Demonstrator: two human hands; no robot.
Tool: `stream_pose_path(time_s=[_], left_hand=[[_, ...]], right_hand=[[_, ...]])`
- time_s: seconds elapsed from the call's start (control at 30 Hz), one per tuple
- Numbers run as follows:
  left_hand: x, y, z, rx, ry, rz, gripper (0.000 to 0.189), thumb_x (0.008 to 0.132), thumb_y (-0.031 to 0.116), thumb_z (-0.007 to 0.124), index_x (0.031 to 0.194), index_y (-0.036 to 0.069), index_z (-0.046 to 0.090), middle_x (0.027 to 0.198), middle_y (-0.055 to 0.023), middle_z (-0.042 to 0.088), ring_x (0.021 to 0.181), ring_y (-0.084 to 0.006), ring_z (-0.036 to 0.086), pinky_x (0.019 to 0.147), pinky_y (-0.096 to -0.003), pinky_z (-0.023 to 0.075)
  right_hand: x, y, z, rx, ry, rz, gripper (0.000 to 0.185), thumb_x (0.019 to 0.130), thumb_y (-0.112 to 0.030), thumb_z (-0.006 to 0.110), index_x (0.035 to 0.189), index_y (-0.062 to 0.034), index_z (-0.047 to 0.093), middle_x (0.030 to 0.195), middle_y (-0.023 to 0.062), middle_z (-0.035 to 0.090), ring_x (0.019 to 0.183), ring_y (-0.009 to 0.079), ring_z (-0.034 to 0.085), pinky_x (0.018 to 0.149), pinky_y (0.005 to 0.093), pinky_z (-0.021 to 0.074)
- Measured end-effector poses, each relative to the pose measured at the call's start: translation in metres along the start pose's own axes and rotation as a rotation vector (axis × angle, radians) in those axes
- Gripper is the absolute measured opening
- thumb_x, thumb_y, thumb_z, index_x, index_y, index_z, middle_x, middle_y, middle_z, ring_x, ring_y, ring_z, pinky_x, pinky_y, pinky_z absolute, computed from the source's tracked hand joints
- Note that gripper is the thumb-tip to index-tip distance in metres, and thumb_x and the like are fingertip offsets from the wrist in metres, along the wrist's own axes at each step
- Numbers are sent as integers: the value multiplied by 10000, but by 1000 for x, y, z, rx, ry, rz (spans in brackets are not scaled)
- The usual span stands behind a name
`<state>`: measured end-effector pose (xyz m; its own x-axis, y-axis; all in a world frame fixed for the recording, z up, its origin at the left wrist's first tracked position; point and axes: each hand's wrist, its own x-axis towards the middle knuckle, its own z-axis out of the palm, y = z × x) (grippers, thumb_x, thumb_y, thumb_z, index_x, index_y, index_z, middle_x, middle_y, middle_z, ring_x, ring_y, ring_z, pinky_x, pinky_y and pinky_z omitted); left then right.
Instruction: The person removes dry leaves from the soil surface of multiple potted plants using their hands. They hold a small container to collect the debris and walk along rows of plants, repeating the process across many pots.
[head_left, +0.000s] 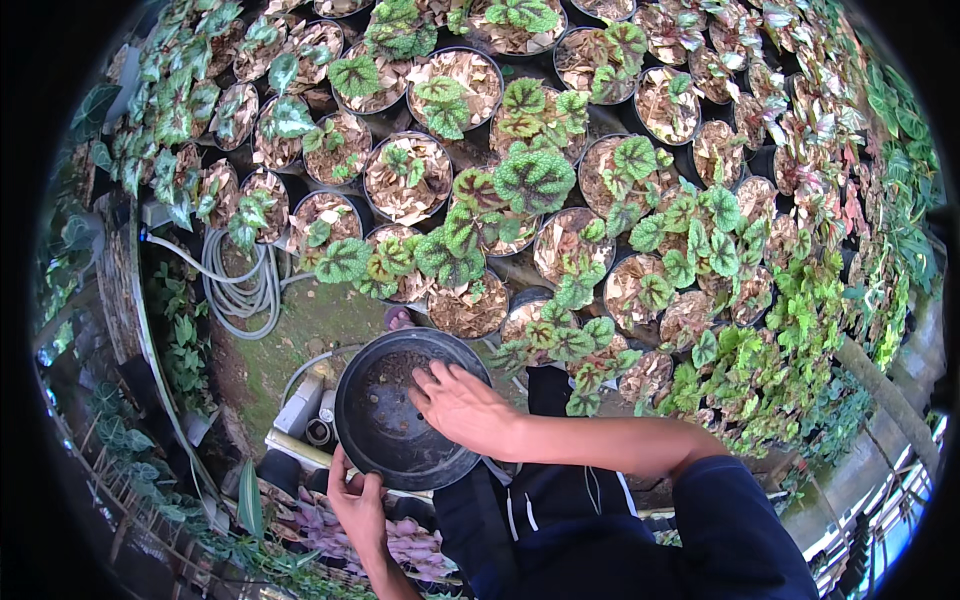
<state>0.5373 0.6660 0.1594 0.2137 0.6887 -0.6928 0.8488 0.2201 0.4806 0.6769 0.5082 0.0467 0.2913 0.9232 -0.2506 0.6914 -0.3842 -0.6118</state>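
Note:
A round black plastic basin (457, 469) is tilted in front of my body. My left hand (356, 491) grips its near left rim, thumb and fingers pinching the edge. Inside it, my right hand (454, 397) reaches over the right wall with fingers spread a little. Dark soil crumbs (394, 369) and a few small bits lie on the basin's bottom by those fingertips. Whether the right fingers pinch anything is hidden under the hand. Just beyond the basin stand potted begonias (534, 180) with puckered green leaves and dark brown markings.
Rows of black pots topped with wood chips (409, 176) fill the far side. A coiled grey hose (241, 289) lies left on the mossy ground (307, 315). White pipe pieces (304, 405) sit beside the basin. Pinkish-purple foliage (409, 544) grows near my left forearm.

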Motion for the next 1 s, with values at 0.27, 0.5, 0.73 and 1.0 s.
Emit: stream_pose_path(time_s=[0.27,0.5,0.73,1.0], left_hand=[[39,-14,-26,-15,-103,13,691,844,-124,596,1527,-38,530,1176,-56,671,786,-55,634,625,-204,492],[106,-14,-64,80,-251,33,668,862,-99,588,1525,-29,536,1221,-78,691,820,-71,654,636,-221,516],[159,-30,-137,76,-233,53,676,864,-86,574,1534,-1,541,1283,-89,680,880,-81,669,652,-225,539],[191,-39,-167,124,-297,91,671,884,-50,575,1551,25,538,1268,-71,678,874,-64,657,663,-222,538]], right_hand=[[39,-27,86,-240,-270,4,441,1016,-235,544,1410,-68,651,1500,218,542,1366,417,501,1109,500,412],[98,-49,124,-110,-326,158,446,975,-211,583,1395,-83,664,1341,201,632,1276,407,604,971,428,557],[151,-111,150,-196,-168,187,350,922,-192,634,1224,-41,728,1142,145,706,1073,323,702,842,341,589],[187,-141,183,-139,-134,312,300,909,-172,645,1169,-47,731,1069,137,713,1067,291,711,818,348,591]])
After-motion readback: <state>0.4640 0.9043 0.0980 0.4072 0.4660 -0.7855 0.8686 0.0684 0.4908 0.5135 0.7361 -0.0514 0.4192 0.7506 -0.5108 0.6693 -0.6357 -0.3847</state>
